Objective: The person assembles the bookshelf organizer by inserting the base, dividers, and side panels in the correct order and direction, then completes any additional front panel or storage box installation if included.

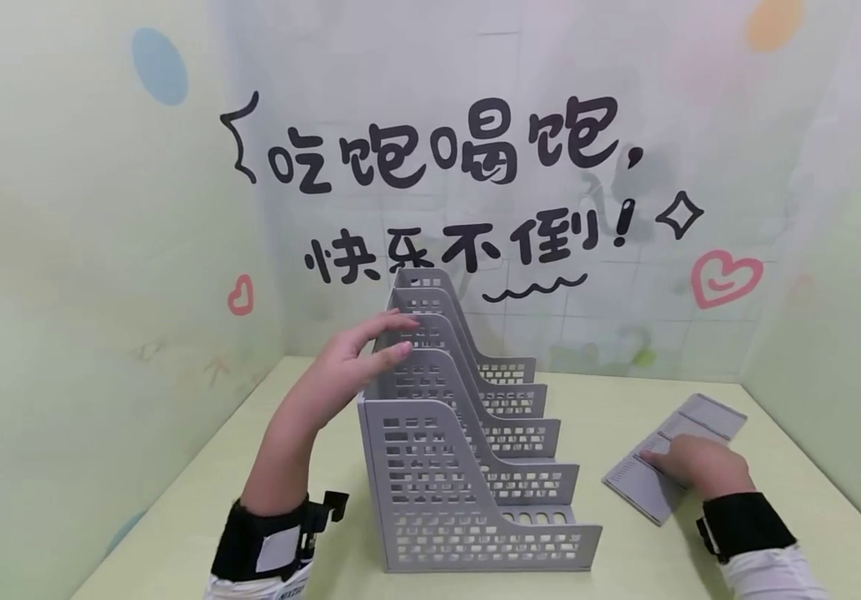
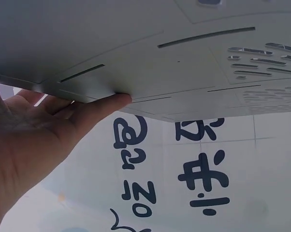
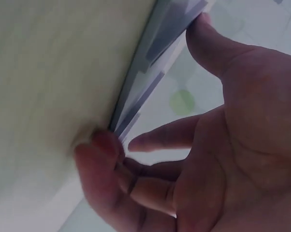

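A grey plastic magazine file rack [image 1: 486, 533] with several upright slotted dividers stands in the middle of the table. My left hand [image 1: 351, 354] reaches over its tall left side, fingers fairly straight near the divider tops. In the left wrist view, the thumb of this left hand [image 2: 53, 128] touches a slotted grey panel of the rack [image 2: 150, 63]; the other fingers are partly hidden behind the panel edge. To the right, my right hand [image 1: 703, 467] grips a flat grey plastic panel [image 1: 643, 492]. Thumb and curled fingers of the right hand [image 3: 223, 125] meet opposite edges of this panel [image 3: 145, 72].
The pale table [image 1: 573, 387] carries the rack and the flat panel. Printed walls [image 1: 100, 275] close in the table at the left, back and right. A black strap [image 1: 268, 537] with a camera is on the left wrist, another strap [image 1: 748, 523] on the right.
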`<state>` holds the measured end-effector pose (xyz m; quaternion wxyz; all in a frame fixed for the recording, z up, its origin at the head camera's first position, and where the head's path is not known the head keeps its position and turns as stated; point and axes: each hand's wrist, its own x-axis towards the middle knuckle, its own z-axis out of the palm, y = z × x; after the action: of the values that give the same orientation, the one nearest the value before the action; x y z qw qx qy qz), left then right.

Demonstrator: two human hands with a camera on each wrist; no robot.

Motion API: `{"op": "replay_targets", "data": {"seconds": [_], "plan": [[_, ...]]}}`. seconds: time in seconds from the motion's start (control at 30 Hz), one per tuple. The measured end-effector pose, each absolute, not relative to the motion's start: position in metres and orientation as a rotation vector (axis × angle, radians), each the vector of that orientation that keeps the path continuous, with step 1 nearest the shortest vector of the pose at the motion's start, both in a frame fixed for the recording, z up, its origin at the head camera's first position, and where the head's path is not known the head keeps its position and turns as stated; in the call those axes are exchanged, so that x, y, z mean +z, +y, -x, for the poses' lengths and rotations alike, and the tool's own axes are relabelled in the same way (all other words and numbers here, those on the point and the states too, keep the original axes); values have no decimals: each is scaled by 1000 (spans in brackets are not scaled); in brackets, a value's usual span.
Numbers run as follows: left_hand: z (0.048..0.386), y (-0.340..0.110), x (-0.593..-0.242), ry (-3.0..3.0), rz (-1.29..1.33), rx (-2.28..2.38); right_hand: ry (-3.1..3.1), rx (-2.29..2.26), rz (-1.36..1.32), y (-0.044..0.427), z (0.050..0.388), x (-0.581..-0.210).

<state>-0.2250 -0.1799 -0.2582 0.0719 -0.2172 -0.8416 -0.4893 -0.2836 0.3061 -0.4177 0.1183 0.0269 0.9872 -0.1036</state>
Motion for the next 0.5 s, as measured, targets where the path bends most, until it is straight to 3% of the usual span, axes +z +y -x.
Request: {"op": "replay_targets", "data": {"seconds": [0.5], "plan": [[243,-185,-267,-2417,771,-1681,2763,-845,-152,331,295,-422]]}}
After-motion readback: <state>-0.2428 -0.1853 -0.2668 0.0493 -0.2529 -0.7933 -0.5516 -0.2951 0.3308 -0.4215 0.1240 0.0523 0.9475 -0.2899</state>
